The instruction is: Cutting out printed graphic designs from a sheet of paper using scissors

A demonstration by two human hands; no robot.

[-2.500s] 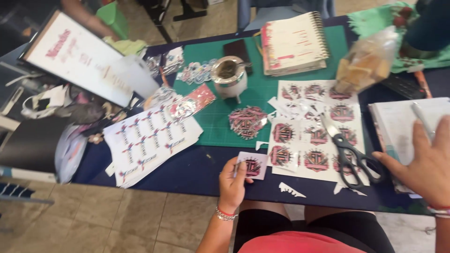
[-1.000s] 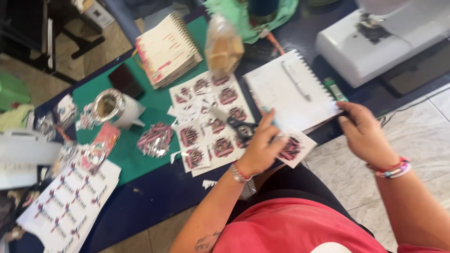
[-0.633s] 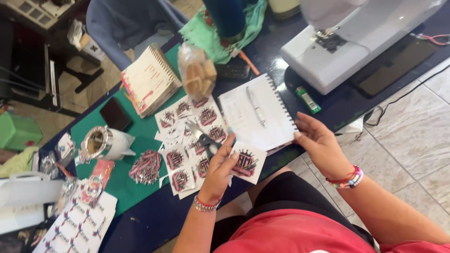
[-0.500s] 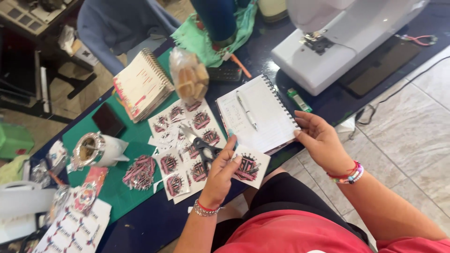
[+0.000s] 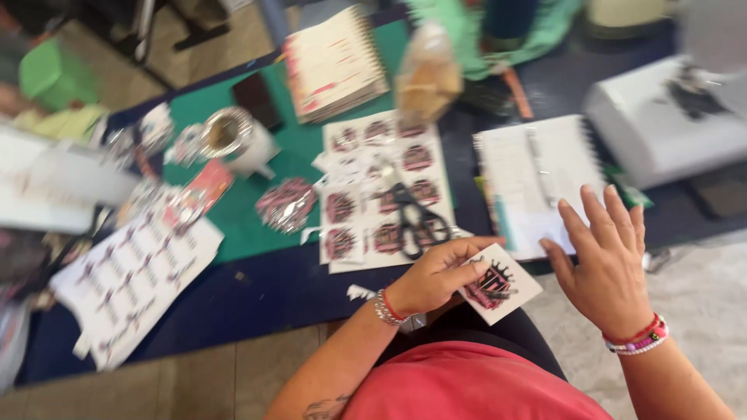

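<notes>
Head view, inspected from my remote station: the small white paper square printed with a pink and black motif [image 5: 498, 285] sits off the table edge, above the lap, pinched along its left edge by the left hand [image 5: 436, 274]. Half a second ago the right hand was just beside the card's right edge; now the right hand [image 5: 607, 260] is lifted clear of it, fingers spread, palm down, holding nothing, over the corner of the white spiral-bound notebook [image 5: 537, 183]. The camera has also swung, so the table reads more level. My judgement: the cut piece is now carried by one hand alone.

Materials: the card is thin, flat, matte paper with straight cut edges. Behind it lies a white printed sheet of like motifs [image 5: 381, 194], partly cut, with black-handled metal scissors [image 5: 416, 222] resting on it. A green cutting mat [image 5: 272, 167] covers part of the dark blue tabletop [image 5: 257, 299]. A crinkled clear plastic bag [image 5: 428, 74] stands beyond; a white sewing machine [image 5: 669, 128], smooth and hard, is at right. Much is motion-blurred
</notes>
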